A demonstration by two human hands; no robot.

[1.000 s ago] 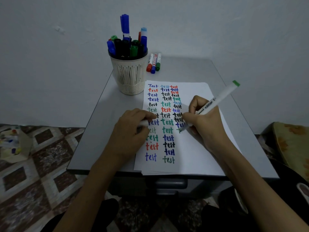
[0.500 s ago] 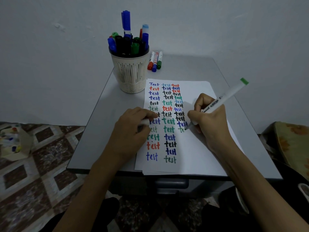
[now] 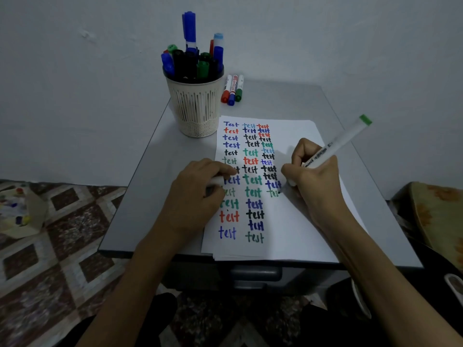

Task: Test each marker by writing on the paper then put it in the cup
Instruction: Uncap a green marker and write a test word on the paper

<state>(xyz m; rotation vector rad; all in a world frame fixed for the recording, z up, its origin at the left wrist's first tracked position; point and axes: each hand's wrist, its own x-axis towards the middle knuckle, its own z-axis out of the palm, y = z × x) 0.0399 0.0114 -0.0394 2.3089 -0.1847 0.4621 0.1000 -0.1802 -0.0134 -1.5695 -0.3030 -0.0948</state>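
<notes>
**Person writing a green "test" on a sheet of paper**

Head camera, looking down at a grey table [image 3: 160, 196]. A white paper [image 3: 295, 221] lay on it, covered in three columns of the word "test" in blue, red, black and green.

The right hand [image 3: 313, 176] gripped a white marker [image 3: 335, 146] in a writing hold. The marker's tip touched the paper at the foot of the third column, beside a faint green, half-written word, and its green end pointed toward 2 o'clock.

The left hand [image 3: 198, 194] rested on the paper's 9 o'clock edge, fingers curled round a small pale object [image 3: 216, 181] too hidden to identify.

At 11 o'clock from the paper stood a cream slotted cup [image 3: 196, 108], full of upright pens [image 3: 190, 61]. Just at the cup's 3 o'clock side, three capped markers [image 3: 233, 90] lay together: red, blue and green.
</notes>
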